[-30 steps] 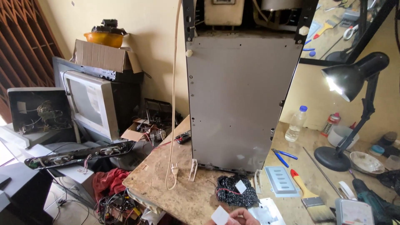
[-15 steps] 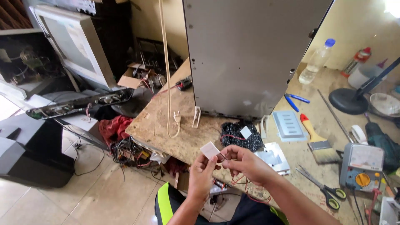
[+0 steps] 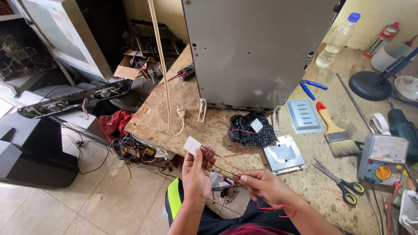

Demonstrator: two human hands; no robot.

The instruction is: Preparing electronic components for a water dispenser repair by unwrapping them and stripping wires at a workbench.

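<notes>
The small white square plate (image 3: 192, 145) sits at the top of your left hand (image 3: 196, 174), pinched at its lower edge between thumb and fingertips, its flat face turned up toward you and tilted a little; from its lower right corner two thin leads, one red and one black (image 3: 220, 162), run down toward four o'clock, and that line is the long axis of the whole piece; they end at your right hand (image 3: 265, 187), which is closed around their far end, fingers curled, with what looks like a small connector at the fingertips, though the view is too fine there to be sure; a loop of red wire (image 3: 272, 208) hangs below that wrist; so the plate lies at ten o'clock from the right hand, and the left hand is the nearer one, already on it; both hands hover just off the near edge of the chipboard bench (image 3: 161, 113); beyond them, at one o'clock, lie a black mesh bundle (image 3: 250, 130) with a second white square on it and a flat aluminium block (image 3: 284, 156); at three o'clock, scissors (image 3: 337, 180) and an analogue meter (image 3: 383, 159); the grey metal cabinet (image 3: 257, 48) stands at twelve.
</notes>
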